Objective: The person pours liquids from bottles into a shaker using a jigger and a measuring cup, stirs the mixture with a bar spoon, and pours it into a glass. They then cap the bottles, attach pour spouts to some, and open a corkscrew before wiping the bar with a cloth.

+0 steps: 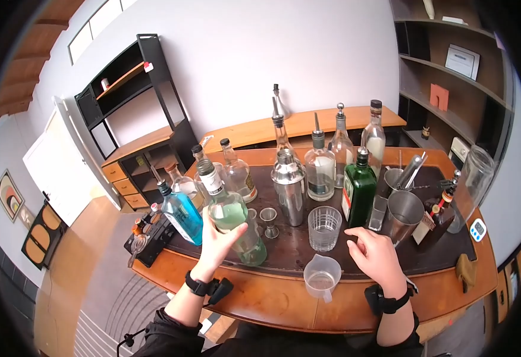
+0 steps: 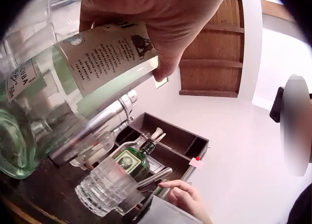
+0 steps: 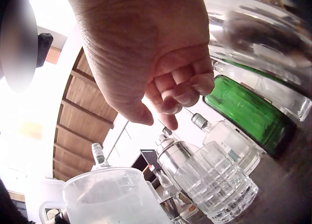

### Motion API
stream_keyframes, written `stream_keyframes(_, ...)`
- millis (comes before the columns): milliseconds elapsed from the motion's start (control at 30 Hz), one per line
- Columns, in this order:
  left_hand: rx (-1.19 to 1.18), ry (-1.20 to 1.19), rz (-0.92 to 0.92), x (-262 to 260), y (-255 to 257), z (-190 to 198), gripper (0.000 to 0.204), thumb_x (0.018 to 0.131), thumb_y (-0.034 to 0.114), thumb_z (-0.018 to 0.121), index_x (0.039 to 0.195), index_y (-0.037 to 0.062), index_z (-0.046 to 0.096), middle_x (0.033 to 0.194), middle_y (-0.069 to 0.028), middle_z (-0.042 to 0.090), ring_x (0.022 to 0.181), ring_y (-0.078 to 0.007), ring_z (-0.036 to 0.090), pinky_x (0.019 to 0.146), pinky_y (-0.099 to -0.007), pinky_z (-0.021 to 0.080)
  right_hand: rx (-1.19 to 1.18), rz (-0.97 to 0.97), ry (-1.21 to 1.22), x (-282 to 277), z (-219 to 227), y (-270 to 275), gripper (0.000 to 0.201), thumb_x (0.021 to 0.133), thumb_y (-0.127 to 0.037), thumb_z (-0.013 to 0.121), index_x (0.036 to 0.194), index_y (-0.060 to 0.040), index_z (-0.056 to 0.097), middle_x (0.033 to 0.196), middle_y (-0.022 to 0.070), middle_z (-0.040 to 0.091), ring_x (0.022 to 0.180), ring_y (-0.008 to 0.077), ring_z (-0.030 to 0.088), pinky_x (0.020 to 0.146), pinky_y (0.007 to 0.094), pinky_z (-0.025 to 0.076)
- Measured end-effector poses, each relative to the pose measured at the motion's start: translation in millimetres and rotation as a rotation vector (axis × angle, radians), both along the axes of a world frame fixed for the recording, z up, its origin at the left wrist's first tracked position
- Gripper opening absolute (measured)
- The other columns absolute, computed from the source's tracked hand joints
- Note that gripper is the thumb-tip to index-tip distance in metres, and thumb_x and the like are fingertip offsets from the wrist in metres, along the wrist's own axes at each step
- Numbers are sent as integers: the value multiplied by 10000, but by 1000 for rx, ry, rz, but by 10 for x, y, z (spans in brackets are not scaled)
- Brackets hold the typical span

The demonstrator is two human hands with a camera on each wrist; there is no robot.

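My left hand (image 1: 217, 249) grips a pale green liquor bottle (image 1: 229, 209) around its lower body, thumb across the front. The bottle leans, its neck toward the upper left, and its printed back label (image 2: 100, 58) shows in the left wrist view. Beside the green square bottle (image 1: 358, 193), my right hand (image 1: 376, 259) hovers with loosely bent fingers and holds nothing. A cut-glass mixing glass (image 1: 325, 229) stands just left of that hand. Nearer the front edge is a clear plastic measuring jug (image 1: 322, 278). A steel jigger (image 1: 268, 223) and a cocktail shaker (image 1: 289, 187) stand between the hands.
A blue bottle (image 1: 182, 213) and a black bar caddy (image 1: 153, 241) are on the left. Several clear bottles line the back. At right are steel tins (image 1: 404, 214), a dark bottle (image 1: 436, 223), an upturned tall glass (image 1: 477, 172) and a small timer (image 1: 478, 229).
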State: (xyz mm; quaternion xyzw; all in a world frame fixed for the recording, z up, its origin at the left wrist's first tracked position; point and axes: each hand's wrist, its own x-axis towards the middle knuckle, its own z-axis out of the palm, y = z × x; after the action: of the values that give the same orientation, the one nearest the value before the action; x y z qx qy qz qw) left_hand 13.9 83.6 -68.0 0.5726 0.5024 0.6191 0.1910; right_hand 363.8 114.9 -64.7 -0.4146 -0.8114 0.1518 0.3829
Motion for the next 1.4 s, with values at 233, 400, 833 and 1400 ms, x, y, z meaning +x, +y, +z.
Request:
stream_keyframes(233, -80, -74, -41, 2, -587, 10, 931, 640, 184, 891, 1353, 8, 319, 1263, -107, 486, 1184, -201, 504, 1018, -351, 425, 33, 1, 18, -21, -55, 34, 187, 852, -133, 665, 1026, -65, 649, 709, 131, 612, 581, 289, 604, 541, 373, 472)
stream_keyframes(400, -145, -108, -36, 24, -867, -159, 989, 595, 247, 900, 1362, 5, 325, 1288, -136, 484, 1193, -242, 514, 1021, -395, 431, -20, -2, -17, -24, -81, 44, 196, 860, -133, 658, 1045, -70, 646, 698, 119, 604, 563, 272, 592, 528, 365, 462)
stream_keyframes(833, -79, -232, -67, 187, -926, -344, 981, 635, 215, 880, 1382, 35, 271, 1292, -113, 467, 1197, -223, 506, 1025, -393, 425, -113, -7, 25, -51, -98, 53, 57, 876, -88, 638, 872, -40, 607, 632, 88, 533, 508, 200, 501, 507, 321, 408)
stream_keyframes(1400, -83, -11, -124, 146, -1110, -393, 926, 721, 178, 835, 1440, 23, 272, 1361, -158, 481, 1271, -242, 477, 1073, -386, 376, -337, 135, -325, -97, -68, -808, 292, 824, -311, 750, 876, -33, 678, 709, 80, 658, 596, 164, 644, 568, 288, 508)
